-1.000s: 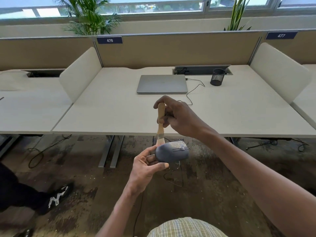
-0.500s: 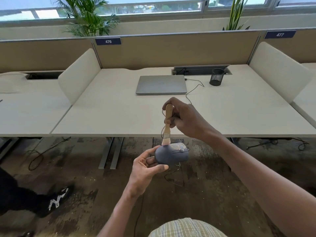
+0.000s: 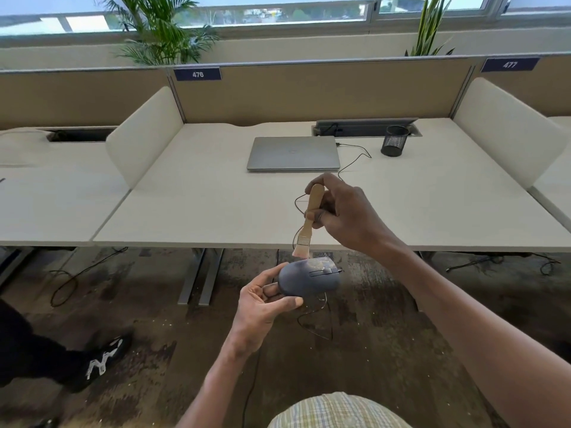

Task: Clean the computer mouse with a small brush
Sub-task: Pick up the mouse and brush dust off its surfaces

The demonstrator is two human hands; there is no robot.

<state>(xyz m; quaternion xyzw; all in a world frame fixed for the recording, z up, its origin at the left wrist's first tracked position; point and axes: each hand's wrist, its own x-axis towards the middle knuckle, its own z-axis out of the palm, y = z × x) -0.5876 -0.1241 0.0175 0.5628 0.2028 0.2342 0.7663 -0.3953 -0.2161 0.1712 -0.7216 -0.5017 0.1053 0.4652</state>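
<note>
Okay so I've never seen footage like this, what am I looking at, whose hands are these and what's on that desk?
There is no machine here. One camera worn on a person's head looks forward and down at their own two bare hands. The left hand grips a dark grey wired computer mouse in the air in front of the desk. The right hand holds a small wooden-handled brush, bristles at the mouse's top. On the desk lie a closed laptop and a black mesh pen cup.
</note>
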